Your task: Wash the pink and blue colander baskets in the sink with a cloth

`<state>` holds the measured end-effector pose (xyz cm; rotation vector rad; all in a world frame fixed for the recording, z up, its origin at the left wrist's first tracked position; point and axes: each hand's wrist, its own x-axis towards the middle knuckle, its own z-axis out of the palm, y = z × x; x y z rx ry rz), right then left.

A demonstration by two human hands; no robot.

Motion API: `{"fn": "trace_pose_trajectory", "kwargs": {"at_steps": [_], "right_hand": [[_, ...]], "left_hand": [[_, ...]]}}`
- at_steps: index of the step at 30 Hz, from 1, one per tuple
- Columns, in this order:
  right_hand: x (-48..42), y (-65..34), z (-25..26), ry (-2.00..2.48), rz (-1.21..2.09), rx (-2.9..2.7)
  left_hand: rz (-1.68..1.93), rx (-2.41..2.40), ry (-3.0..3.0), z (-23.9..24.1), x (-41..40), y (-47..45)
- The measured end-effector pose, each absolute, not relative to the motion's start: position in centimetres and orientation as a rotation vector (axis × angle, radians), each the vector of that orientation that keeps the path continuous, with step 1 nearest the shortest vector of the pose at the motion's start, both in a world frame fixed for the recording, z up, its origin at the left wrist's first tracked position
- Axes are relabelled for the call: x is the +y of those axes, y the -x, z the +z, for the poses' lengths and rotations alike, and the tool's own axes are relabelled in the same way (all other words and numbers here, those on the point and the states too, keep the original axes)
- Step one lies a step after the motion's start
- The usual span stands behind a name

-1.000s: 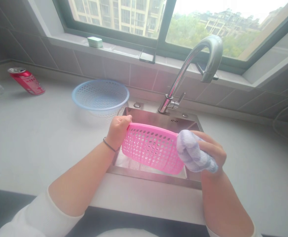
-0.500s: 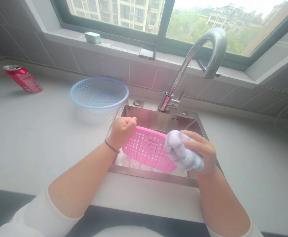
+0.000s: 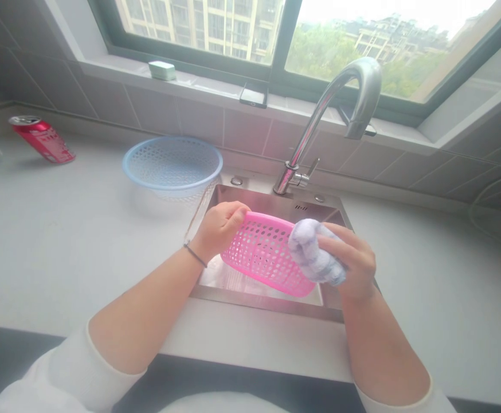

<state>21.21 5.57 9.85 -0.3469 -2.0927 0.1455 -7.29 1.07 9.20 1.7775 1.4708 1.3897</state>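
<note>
Over the steel sink [image 3: 271,203] I hold a pink perforated plastic basket [image 3: 263,252], tilted on its side. My left hand [image 3: 218,229] is closed round its left rim. My right hand [image 3: 353,261] is closed on a bunched pale lavender cloth [image 3: 313,255], which presses against the basket's right part and hides that end.
A curved chrome tap [image 3: 340,109] rises behind the sink. A blue perforated bowl [image 3: 173,166] stands on the grey counter [image 3: 61,229] at the left. A red can [image 3: 42,139] lies farther left. On the window sill are a small green box [image 3: 161,70] and a dark phone [image 3: 253,94].
The cloth in my right hand has slid left along the basket. My left hand has shifted its hold slightly on the rim, and the basket has tilted a little.
</note>
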Motion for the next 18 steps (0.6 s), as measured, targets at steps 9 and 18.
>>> {"fn": "trace_pose_trajectory", "kwargs": {"at_steps": [9, 18], "right_hand": [[4.4, -17.9, 10.4, 0.193, 0.077, -2.28], [5.5, -21.5, 10.2, 0.3, 0.457, -1.986]], "left_hand": [[1.142, 1.614, -1.946, 9.8, -0.1, 5.8], [1.497, 1.549, -1.292, 9.1, 1.0, 8.1]]}}
